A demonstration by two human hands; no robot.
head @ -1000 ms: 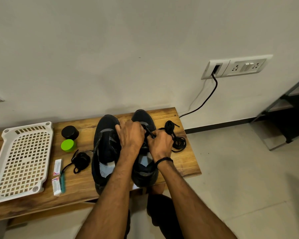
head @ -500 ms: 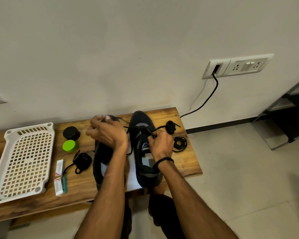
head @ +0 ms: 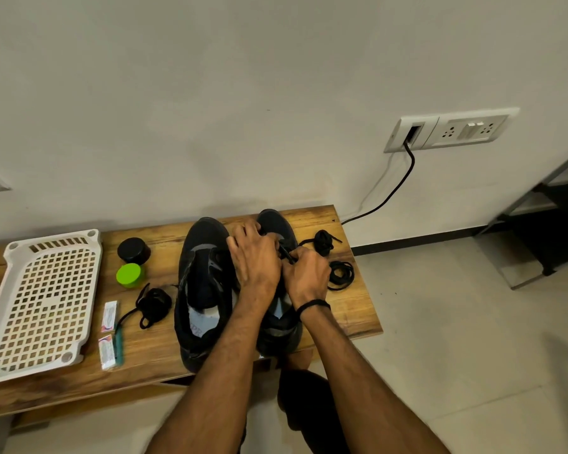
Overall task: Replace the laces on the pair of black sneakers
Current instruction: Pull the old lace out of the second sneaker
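While pinching the black lace (head: 286, 254) tight in the right grip (head: 305, 273), above the right-hand sneaker (head: 271, 218) standing on the surface (head: 351, 309), easy to skip an eyelet or fray the tip, poking blind beneath knuckles. Impossible to tell the hold of the curled left grip (head: 254, 260).

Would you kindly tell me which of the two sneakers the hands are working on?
The right sneaker: the left hand and right hand meet over its eyelets, the right pinching a lace. No hand is on the left sneaker.

Wooden bench (head: 348, 309) against white wall (head: 243, 93), tiled floor (head: 473, 355).
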